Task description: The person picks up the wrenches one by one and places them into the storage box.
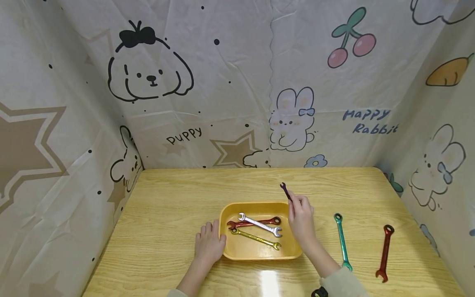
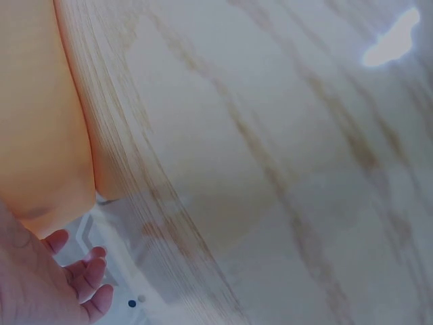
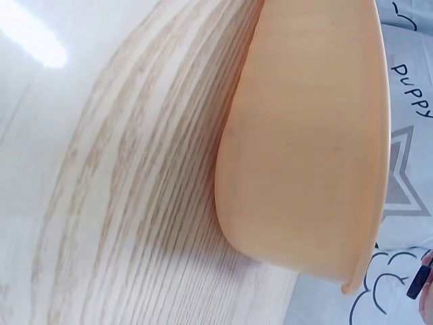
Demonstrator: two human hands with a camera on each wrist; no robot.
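Observation:
My right hand (image 1: 302, 222) pinches a small dark purple wrench (image 1: 284, 189) above the right end of a yellow plastic bin (image 1: 241, 251). The wrench's open end points up and away. Against the bin's left side rests my left hand (image 1: 208, 243), its fingers loosely extended and the thumb near the rim. Inside the bin lie a silver wrench (image 1: 261, 225), a red wrench (image 1: 266, 222) under it, and a gold wrench (image 1: 256, 238). At the right edge of the right wrist view, only a bit of the fingers (image 3: 427, 301) and the dark wrench (image 3: 419, 281) shows.
On the wooden table (image 1: 167, 198), right of the bin, lie a green wrench (image 1: 342, 239) and another red wrench (image 1: 385, 253). The sleeve partly covers a black ring-ended object (image 1: 319, 292) at the bottom edge. Printed cloth (image 1: 237, 74) surrounds the table's back and sides.

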